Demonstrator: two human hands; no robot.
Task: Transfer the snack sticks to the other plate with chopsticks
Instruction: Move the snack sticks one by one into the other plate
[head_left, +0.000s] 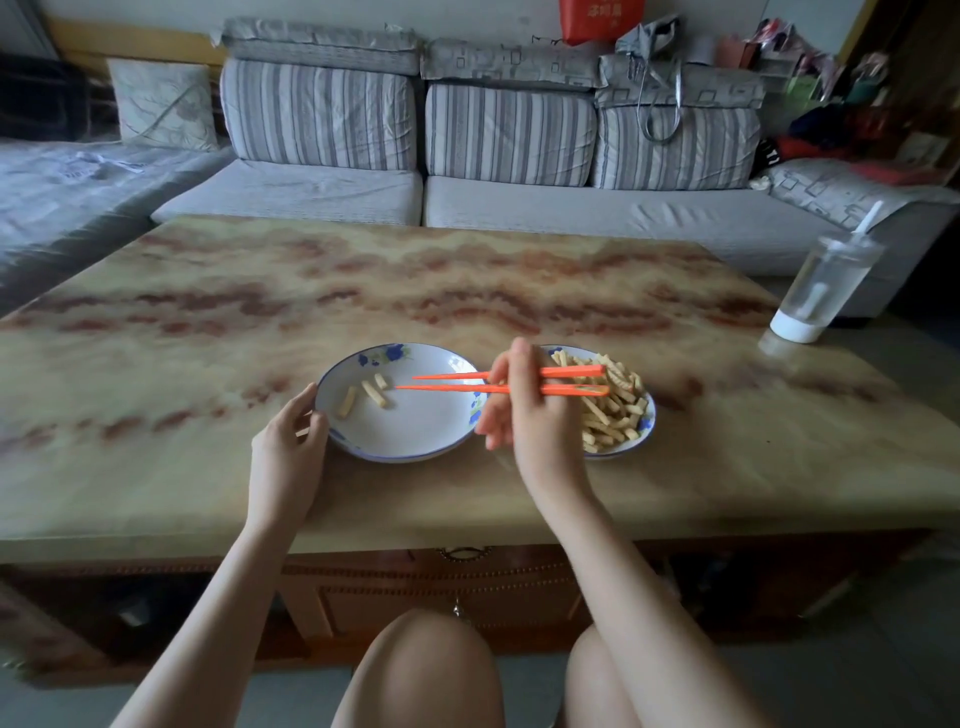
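Two white plates with blue flowers sit side by side on the marbled table. The left plate (415, 431) holds three snack sticks (373, 393). The right plate (647, 423) is heaped with several snack sticks (613, 410). My right hand (524, 410) grips a pair of orange chopsticks (452, 382); their tips are slightly apart over the left plate, next to the rightmost stick, with nothing between them. My left hand (291, 441) rests against the left plate's left rim, fingers curled on it.
A clear tumbler with a white straw and base (821, 286) stands near the table's right edge. A grey striped sofa (467, 156) runs behind the table. My knees are below the table's front edge.
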